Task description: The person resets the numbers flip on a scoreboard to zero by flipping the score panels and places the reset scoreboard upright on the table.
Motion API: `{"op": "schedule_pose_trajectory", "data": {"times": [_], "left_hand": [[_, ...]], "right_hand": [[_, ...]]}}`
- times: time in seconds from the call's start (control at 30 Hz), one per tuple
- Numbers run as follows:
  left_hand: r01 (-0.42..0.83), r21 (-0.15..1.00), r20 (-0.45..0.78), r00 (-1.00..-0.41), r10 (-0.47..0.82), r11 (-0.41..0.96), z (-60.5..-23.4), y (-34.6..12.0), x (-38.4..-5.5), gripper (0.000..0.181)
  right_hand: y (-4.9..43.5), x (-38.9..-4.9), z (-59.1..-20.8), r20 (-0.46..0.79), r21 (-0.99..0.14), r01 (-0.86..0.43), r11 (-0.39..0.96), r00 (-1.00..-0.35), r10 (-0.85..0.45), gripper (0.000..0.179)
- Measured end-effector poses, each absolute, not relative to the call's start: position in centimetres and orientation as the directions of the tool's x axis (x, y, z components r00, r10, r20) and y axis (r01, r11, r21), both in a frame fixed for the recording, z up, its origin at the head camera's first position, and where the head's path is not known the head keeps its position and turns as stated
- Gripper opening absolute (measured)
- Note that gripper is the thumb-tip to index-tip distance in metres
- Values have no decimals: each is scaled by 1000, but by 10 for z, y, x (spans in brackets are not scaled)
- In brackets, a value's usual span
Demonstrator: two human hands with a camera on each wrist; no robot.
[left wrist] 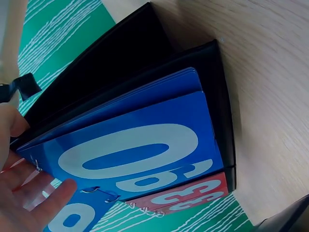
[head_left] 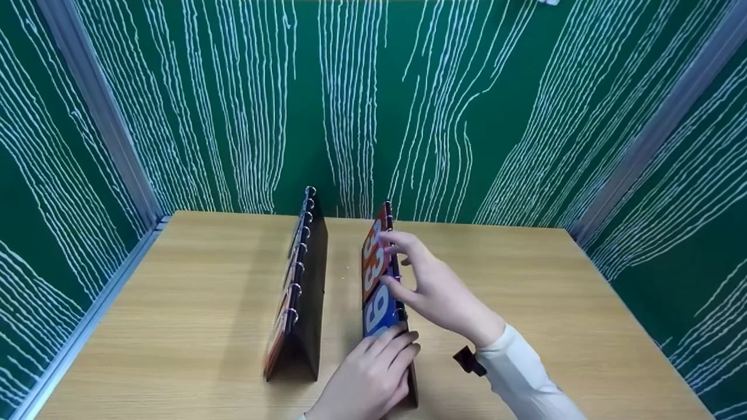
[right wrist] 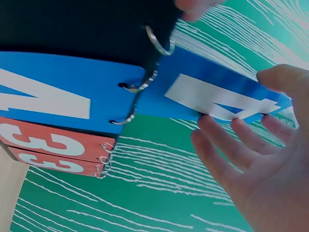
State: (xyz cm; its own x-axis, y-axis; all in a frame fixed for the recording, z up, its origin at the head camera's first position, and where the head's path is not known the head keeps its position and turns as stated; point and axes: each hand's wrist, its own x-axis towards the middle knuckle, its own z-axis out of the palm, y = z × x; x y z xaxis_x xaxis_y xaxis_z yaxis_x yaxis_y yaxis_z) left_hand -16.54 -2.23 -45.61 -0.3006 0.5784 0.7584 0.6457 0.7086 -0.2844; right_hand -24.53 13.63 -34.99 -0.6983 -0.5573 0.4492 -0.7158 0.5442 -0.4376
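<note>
A black tent-shaped flip scoreboard (head_left: 414,385) with ring-bound number cards stands on the table. Two red cards marked 3 (head_left: 369,279) and a blue card (head_left: 371,326) show on its left face. My left hand (head_left: 367,373) grips the scoreboard's near end, with its thumb at the black cover and fingers on the card side in the left wrist view. Farther along, my right hand (head_left: 440,294) is at the ringed top edge. The right wrist view shows its thumb and fingers holding a blue card (right wrist: 186,92) by opposite edges; this card is indistinct in the head view.
A second black flip scoreboard (head_left: 320,280) stands parallel to the left. Both rest on a wooden table (head_left: 496,373). Green walls (head_left: 303,105) with white lines surround the table, with metal posts (head_left: 96,99) at the corners. A black device (head_left: 470,361) is at my right wrist.
</note>
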Motion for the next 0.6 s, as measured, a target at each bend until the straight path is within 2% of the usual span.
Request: {"op": "schedule_pose_trajectory", "data": {"times": [0.1,0.3,0.5,0.6], "left_hand": [[645,-279,758,-307,575,712,-457,-23,-165,38],[652,-292,775,-268,573,700,-460,-22,-168,37],[651,-279,767,-290,572,705,-459,-22,-167,39],[648,-293,773,-273,573,703,-459,-22,-168,40]], "right_hand": [[131,-249,-352,421,-388,-726,568,-688,-591,60],[124,-256,-356,341,-291,-749,595,-663,-667,53],[117,-264,-360,315,-205,-808,552,-589,-745,41],[113,-267,-363,301,-177,-836,520,-549,-780,33]]}}
